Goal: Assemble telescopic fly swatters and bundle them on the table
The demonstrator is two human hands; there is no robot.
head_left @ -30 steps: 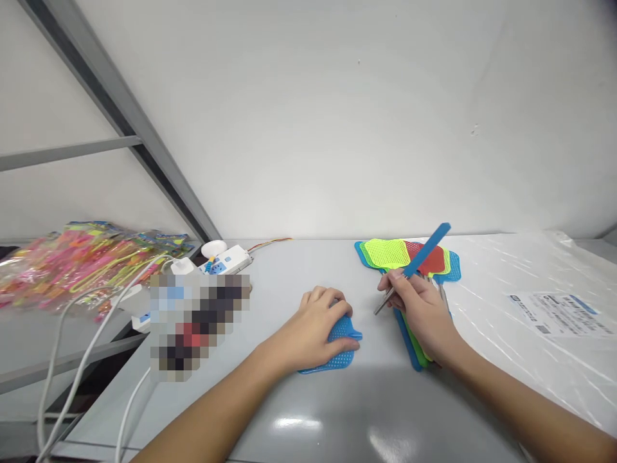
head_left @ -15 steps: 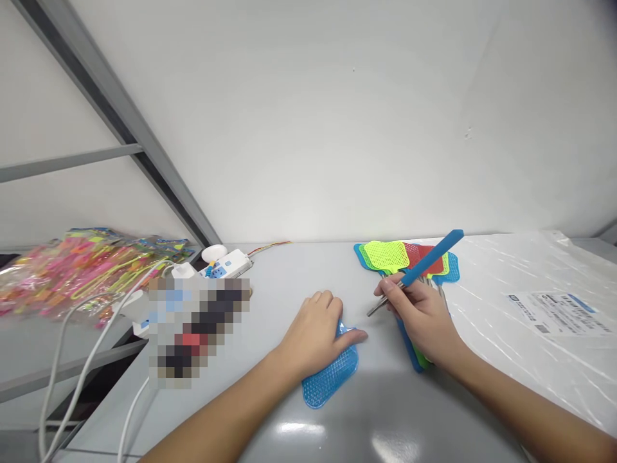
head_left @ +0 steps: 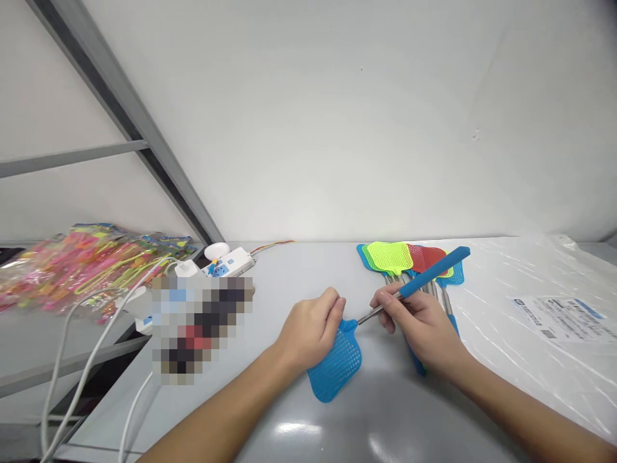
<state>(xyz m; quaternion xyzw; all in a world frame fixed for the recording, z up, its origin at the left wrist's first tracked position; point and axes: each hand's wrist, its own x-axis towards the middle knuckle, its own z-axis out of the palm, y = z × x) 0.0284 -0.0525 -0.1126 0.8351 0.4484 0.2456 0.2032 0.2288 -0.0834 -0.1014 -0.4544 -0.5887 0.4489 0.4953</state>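
My left hand [head_left: 311, 329] grips a loose blue mesh swatter head [head_left: 337, 365] at its narrow neck, the mesh lying on the grey table [head_left: 299, 411]. My right hand [head_left: 418, 320] pinches a blue-handled metal rod [head_left: 419, 280]. The rod's thin metal tip meets the neck of the blue head between the two hands. Its blue grip points up and to the right.
A pile of finished swatters [head_left: 409, 260] in yellow-green, red and blue lies behind my right hand. Clear plastic bags with a label [head_left: 554, 308] cover the table's right side. A power strip [head_left: 226, 263], white cables [head_left: 87, 341] and packaged colourful items [head_left: 72, 267] sit at the left.
My left hand turned the blue head from flat under the palm to neck pointing right. My right hand lowered the rod and brought its tip leftward to the neck.
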